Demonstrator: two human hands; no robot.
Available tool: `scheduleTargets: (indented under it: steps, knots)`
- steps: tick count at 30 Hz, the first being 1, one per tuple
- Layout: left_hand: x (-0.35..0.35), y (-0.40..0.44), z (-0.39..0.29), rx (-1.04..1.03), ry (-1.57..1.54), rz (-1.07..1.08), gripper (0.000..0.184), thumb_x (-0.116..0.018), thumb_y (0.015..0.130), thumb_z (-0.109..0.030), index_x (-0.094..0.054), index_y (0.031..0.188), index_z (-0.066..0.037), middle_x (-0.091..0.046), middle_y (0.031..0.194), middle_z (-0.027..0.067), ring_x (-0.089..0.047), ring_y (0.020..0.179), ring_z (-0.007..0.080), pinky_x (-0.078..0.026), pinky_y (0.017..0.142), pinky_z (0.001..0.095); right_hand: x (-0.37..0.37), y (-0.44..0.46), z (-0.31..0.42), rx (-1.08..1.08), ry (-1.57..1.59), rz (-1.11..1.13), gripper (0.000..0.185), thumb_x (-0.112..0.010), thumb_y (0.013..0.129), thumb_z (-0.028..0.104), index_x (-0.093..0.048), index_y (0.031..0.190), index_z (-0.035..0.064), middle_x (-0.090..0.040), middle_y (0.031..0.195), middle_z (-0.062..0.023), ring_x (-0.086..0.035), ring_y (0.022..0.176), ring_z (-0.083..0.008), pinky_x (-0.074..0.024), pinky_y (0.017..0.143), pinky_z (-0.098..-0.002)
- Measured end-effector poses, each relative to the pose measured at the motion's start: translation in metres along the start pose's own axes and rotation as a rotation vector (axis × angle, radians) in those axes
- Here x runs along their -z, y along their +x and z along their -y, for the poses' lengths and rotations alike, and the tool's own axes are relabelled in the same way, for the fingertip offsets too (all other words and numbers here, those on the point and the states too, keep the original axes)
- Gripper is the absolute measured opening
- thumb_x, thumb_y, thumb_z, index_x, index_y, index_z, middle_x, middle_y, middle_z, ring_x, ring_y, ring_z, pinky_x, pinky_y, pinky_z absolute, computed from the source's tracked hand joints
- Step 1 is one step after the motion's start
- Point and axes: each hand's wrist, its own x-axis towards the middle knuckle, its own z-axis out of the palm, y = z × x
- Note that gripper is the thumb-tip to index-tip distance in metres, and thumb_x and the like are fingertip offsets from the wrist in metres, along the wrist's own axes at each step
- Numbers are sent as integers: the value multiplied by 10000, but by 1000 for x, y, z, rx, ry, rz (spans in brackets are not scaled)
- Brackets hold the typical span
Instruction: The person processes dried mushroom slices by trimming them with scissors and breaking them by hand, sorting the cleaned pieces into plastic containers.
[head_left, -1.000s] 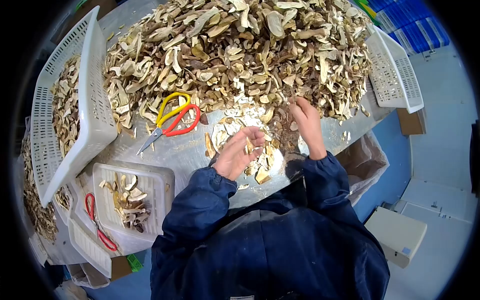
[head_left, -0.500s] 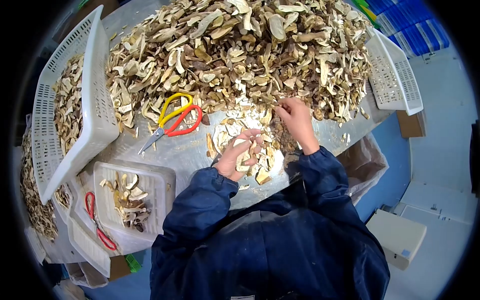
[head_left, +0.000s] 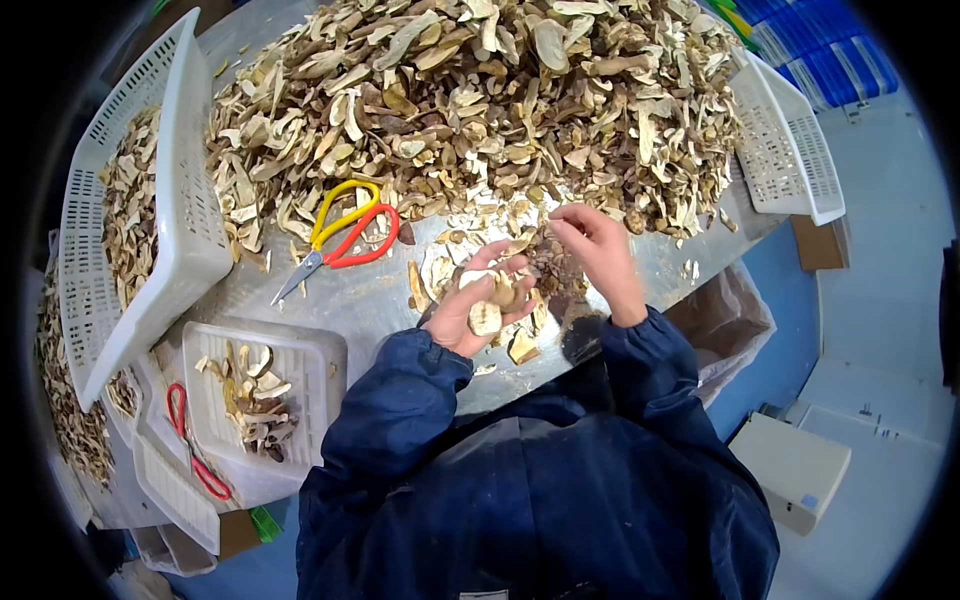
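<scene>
Pale slices of what look like dried mushroom (head_left: 486,317) lie in my left hand (head_left: 468,312), which is palm up with its fingers curled round them. My right hand (head_left: 603,258) is just to the right, thumb and forefinger pinched at the lower edge of the big pile of dried slices (head_left: 450,110). Whatever is at its fingertips is too small to make out. Loose slices and crumbs (head_left: 523,347) are spread on the metal table (head_left: 390,300) beneath and around both hands. Scissors with yellow and red handles (head_left: 345,235) rest left of the hands.
A white basket (head_left: 180,270) with slices stands at the left, another white basket (head_left: 790,150) at the right. A clear tray (head_left: 325,400) holds some slices beside red-handled scissors (head_left: 185,440). A lined bin (head_left: 735,330) is below the table's right edge.
My left hand, which earlier showed little or nothing in it, has gathered several pale slices. My right hand has moved left from its first place and dipped slightly, fingertips now nearer my left hand.
</scene>
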Motion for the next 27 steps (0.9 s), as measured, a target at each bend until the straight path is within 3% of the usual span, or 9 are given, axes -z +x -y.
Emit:
scheduleTargets:
  steps: [2,4,9,12,14,19,23,24,27]
  knots:
    - [13,1,3,19,-28,35,548,-583,897,-221,-337,1383,-163,-516,1179,51,-521,1122,242,-409,993,471,-5,5,-10,139,-321,-20,243,-655,800,179,-651,994,31,-608,816,-124,-594,698,-265,-469,632,-340]
    - [10,0,2,35,-48,26,464,-556,911,-220,-381,1333,-140,-540,1060,27,-556,1015,214,-438,945,436,-18,3,-12,160,-380,-17,238,-653,803,190,-650,978,28,-599,831,-131,-599,721,-285,-474,641,-355]
    - [7,-1,0,77,-95,1,465,-519,914,-230,-383,1341,-104,-550,1056,58,-584,910,168,-473,893,370,-38,11,-1,236,-723,-41,190,-662,783,205,-645,877,41,-596,841,-127,-572,796,-311,-471,683,-405]
    - [5,-1,-4,74,-60,-73,500,-497,868,-167,-388,1343,-56,-563,1102,109,-599,873,157,-504,853,342,-39,12,-12,254,-675,-20,125,-657,750,160,-650,768,36,-594,781,-128,-563,805,-317,-465,694,-410]
    - [3,0,-4,47,-81,-67,520,-493,849,-147,-382,1348,-53,-566,1118,118,-604,898,172,-503,863,348,-32,8,-12,190,-602,-8,106,-637,739,124,-655,706,26,-596,740,-139,-568,788,-316,-459,693,-412]
    - [9,2,0,-54,-201,-58,531,-500,832,-135,-395,1346,-53,-555,1199,142,-584,1034,230,-464,943,390,-6,13,-22,62,-634,-152,125,-612,790,138,-673,816,33,-630,757,-167,-609,729,-340,-480,660,-418]
    - [10,0,-2,-133,-301,30,539,-534,826,-179,-424,1345,-82,-493,1334,128,-501,1203,254,-403,1035,390,-9,35,-22,46,-746,-253,162,-619,812,182,-649,866,32,-644,727,-180,-633,679,-359,-490,609,-439]
    - [9,1,-4,-150,-262,48,574,-547,819,-203,-410,1366,-96,-415,1412,132,-421,1291,259,-335,1093,395,-13,41,-22,29,-824,-234,162,-619,810,186,-646,858,34,-643,714,-176,-633,667,-356,-490,605,-440]
    - [2,2,-9,-188,-206,4,597,-551,811,-211,-400,1377,-99,-358,1452,131,-373,1327,261,-277,1124,407,-14,45,-24,33,-858,-204,181,-621,801,211,-641,822,32,-639,661,-169,-631,622,-347,-489,570,-426]
